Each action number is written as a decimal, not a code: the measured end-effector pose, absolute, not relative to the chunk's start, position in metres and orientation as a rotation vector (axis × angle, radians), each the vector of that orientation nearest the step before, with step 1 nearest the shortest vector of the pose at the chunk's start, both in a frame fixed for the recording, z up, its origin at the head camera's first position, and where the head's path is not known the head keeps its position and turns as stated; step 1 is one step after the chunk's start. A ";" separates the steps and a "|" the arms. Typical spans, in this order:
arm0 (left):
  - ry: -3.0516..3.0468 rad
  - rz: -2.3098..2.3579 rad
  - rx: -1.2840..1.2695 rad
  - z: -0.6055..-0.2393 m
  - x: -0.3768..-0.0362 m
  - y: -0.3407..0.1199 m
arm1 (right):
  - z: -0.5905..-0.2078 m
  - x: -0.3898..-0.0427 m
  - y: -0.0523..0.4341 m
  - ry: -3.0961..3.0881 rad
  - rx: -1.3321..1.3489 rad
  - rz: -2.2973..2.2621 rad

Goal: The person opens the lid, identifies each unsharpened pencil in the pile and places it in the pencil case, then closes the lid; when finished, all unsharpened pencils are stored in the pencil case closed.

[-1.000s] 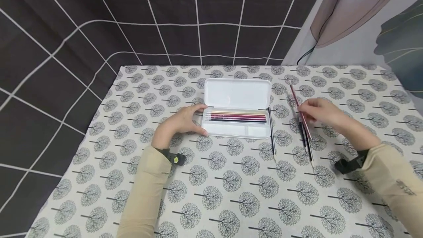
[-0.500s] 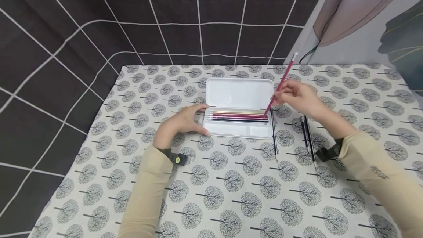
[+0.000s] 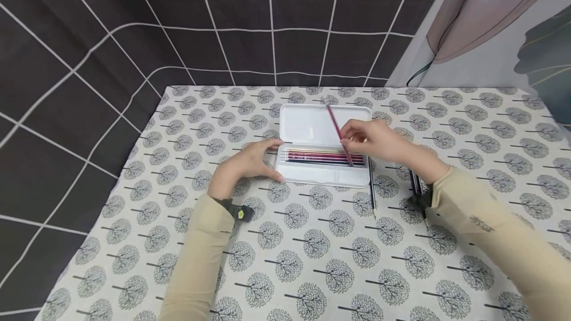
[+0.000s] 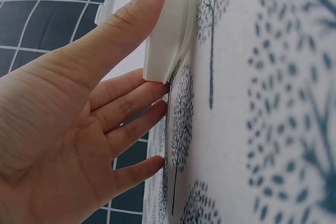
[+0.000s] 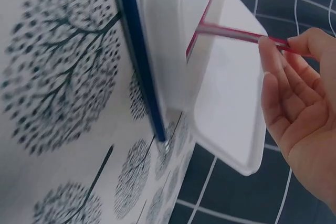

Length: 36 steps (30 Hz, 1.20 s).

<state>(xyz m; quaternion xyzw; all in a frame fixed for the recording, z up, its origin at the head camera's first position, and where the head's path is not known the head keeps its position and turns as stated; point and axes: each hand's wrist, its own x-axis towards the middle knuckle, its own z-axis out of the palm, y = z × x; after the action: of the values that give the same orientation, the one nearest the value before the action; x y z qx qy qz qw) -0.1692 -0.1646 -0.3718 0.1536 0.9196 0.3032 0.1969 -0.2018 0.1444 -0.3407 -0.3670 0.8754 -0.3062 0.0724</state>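
On the table point(image 3: 312, 261), which wears a pale cloth printed with little grey trees, sits a white plastic pencil case point(image 3: 323, 180) with its lid point(image 3: 308, 123) flipped open toward the far side. It's a long flat box with rounded corners, long side running left to right, and a row of pencils lies in the tray's back half, pinks and reds plus a dark one, all parallel to that long side.

Left hand point(image 3: 247, 162) is against the case's left end: thumb pressed flat along the near wall, fingers relaxed and nearly straight against the cloth, not wrapped around anything.

Right hand point(image 3: 379, 137) hovers over the case's right end, fingertips pinching a pink pencil point(image 3: 340, 135) around its middle. That pencil is tilted, lower end down by the row in the tray near the right end, upper end slanting up and back to the left over the open lid, so it crosses the others at an angle.

Just right of the case a dark pencil point(image 3: 371, 187) lies on the cloth, pointing toward the near edge, with more dark pencils point(image 3: 415, 182) a bit further right, partly hidden by the right sleeve.
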 end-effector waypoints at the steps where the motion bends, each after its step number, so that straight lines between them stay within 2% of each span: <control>1: 2.574 0.850 0.430 -0.372 -0.169 -0.164 | -0.341 -0.202 0.141 2.622 -1.139 -0.894; 7: 2.566 0.865 0.442 -0.372 -0.169 -0.163 | -0.350 -0.203 0.125 2.550 -1.292 -0.712; 15: 2.571 0.862 0.448 -0.374 -0.170 -0.166 | -0.356 -0.203 0.112 2.437 -1.345 -0.597; 30: 2.574 0.837 0.500 -0.376 -0.170 -0.168 | -0.361 -0.200 0.127 2.464 -1.265 -0.613; 36: 2.528 0.896 0.501 -0.380 -0.171 -0.170 | -0.357 -0.199 0.151 2.581 -1.260 -0.707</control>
<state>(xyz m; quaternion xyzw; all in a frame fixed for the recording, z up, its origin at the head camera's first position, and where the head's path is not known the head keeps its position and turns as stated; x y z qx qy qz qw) -0.1713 -0.1698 -0.3802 0.1796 0.9068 0.3216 0.2051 -0.1986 0.1511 -0.3566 -0.4244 0.8688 -0.2379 0.0918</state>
